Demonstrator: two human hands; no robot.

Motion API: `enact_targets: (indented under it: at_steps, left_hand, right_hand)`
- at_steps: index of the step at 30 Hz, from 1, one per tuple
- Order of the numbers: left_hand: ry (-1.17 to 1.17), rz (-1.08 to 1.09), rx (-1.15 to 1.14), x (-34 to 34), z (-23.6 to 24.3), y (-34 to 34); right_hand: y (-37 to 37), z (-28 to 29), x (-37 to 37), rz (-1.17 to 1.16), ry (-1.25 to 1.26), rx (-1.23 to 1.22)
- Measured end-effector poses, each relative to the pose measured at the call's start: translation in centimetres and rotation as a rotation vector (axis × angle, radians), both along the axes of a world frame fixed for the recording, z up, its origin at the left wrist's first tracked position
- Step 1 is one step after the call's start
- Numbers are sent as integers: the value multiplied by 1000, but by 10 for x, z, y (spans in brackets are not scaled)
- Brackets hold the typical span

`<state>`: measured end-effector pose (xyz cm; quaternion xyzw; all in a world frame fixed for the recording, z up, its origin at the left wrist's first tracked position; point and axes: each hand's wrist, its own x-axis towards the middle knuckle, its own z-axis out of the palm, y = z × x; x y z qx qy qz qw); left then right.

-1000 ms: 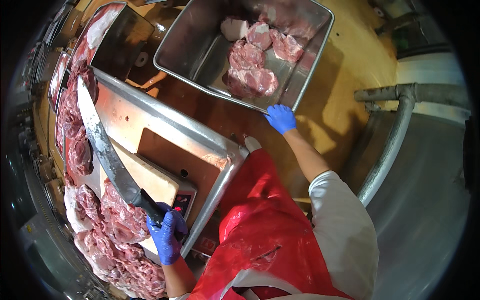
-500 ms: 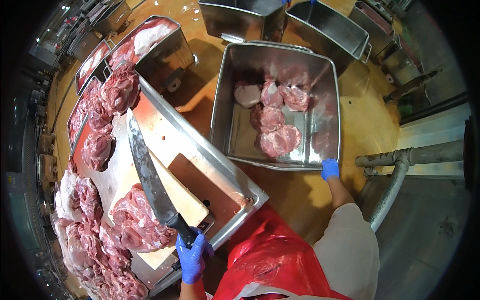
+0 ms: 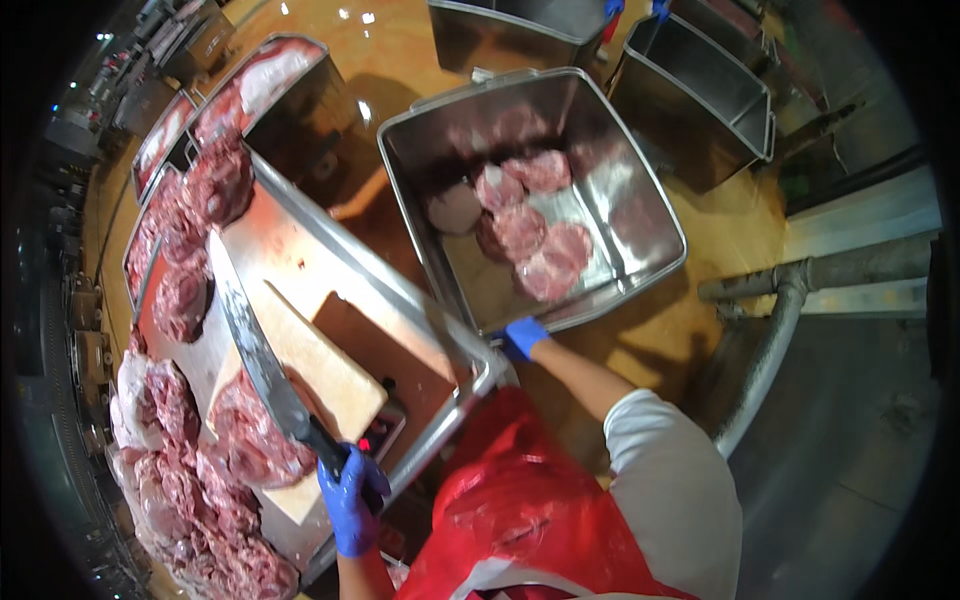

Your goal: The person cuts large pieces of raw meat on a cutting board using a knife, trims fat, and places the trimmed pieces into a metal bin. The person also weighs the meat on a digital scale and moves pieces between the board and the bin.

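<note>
My left hand, in a blue glove, is closed round the black handle of a long, broad knife. The blade points away over the metal table, above a large cut of raw meat on a cream cutting board. My right hand, gloved in blue too, grips the rim at the near left corner of a deep steel tub. Several meat pieces lie on the tub's bottom. The tub sits turned at an angle, its corner close to the table's corner.
Piles of raw meat cover the left side of the table. Meat-filled steel tubs stand beyond it. More steel tubs are at the far right. A grey pipe rail runs along the right side. The floor looks wet.
The steel tub has swung round and shifted left toward the table. My right hand has moved left from near its right corner to its left one. My left hand and knife shifted slightly left.
</note>
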<state>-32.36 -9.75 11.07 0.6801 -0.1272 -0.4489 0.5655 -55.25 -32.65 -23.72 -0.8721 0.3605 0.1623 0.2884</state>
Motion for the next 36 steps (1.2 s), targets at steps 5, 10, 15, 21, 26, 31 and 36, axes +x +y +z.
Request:
enact_targets:
  at_steps: [5, 10, 15, 21, 26, 31, 36]
  left_hand:
    - [45, -11, -48, -6, -4, -7]
    - [60, -54, -78, -5, -1, -30]
    - [32, -114, -151, -3, 2, -47]
    - [93, -42, -126, 2, -3, -51]
    - [-60, -103, -92, 22, 11, -12]
    - [-180, -51, -240, 34, -2, 19]
    - [-667, -196, -404, 69, -23, 57]
  right_hand:
    - [33, 15, -51, -24, 26, -60]
    - [57, 21, -105, 39, 162, -120]
    - [69, 18, -159, 83, 304, -76]
    - [64, 29, -193, 148, 532, -58]
    - [9, 81, -134, -548, -69, 465]
    - [46, 305, 105, -503, -1238, 857]
    - [171, 336, 226, -204, -1161, 941]
